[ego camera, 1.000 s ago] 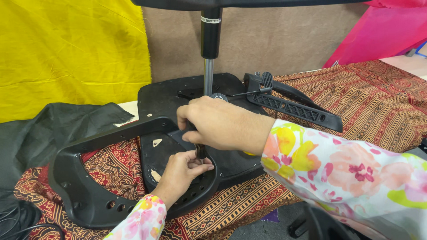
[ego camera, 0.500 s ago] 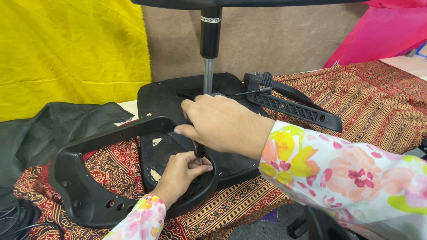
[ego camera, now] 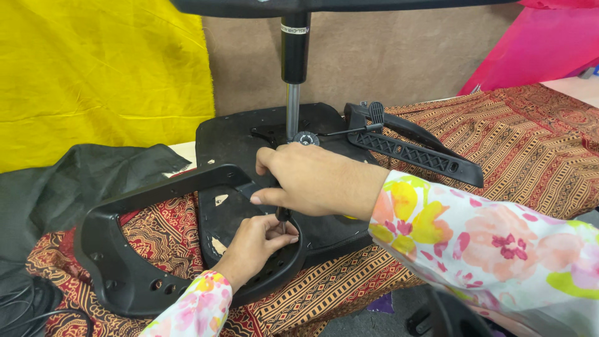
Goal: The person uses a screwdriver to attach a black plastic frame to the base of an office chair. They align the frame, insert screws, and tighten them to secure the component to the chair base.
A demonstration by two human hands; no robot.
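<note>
1. The right hand (ego camera: 315, 181) is curling closed around the handle of a screwdriver (ego camera: 282, 214), of which only a short dark stub is showing below the fist. The tool is standing roughly upright over the front part of the chair seat pan.
2. The left hand (ego camera: 253, 246) is reaching up from below, its fingertips (ego camera: 274, 232) pinching together around the lower end of the screwdriver — whatever small part they are steadying there is too hidden to make out.
3. Both hands are working where a black plastic armrest frame (ego camera: 125, 249) is meeting the upturned black seat pan (ego camera: 231, 140). The frame is looping out to the left and lying partly on the patterned cloth.
4. A chrome gas-lift column (ego camera: 292, 106) is rising from the middle of the seat pan, with a black cylinder (ego camera: 294, 47) sitting above it and running up out of the top of the view.
5. A second black armrest (ego camera: 415, 150), with a lattice pattern along its length, is lying tilted on the far right side of the seat pan.
6. Everything is resting on a red-and-brown patterned cloth (ego camera: 518, 143). A dark grey fabric (ego camera: 68, 187) is bunching up at the left — behind it a yellow sheet (ego camera: 93, 68) is hanging, and a pink sheet (ego camera: 536, 43) is showing at the upper right.
7. Both sleeves (ego camera: 486, 243) are floral, in pink and yellow on white.
</note>
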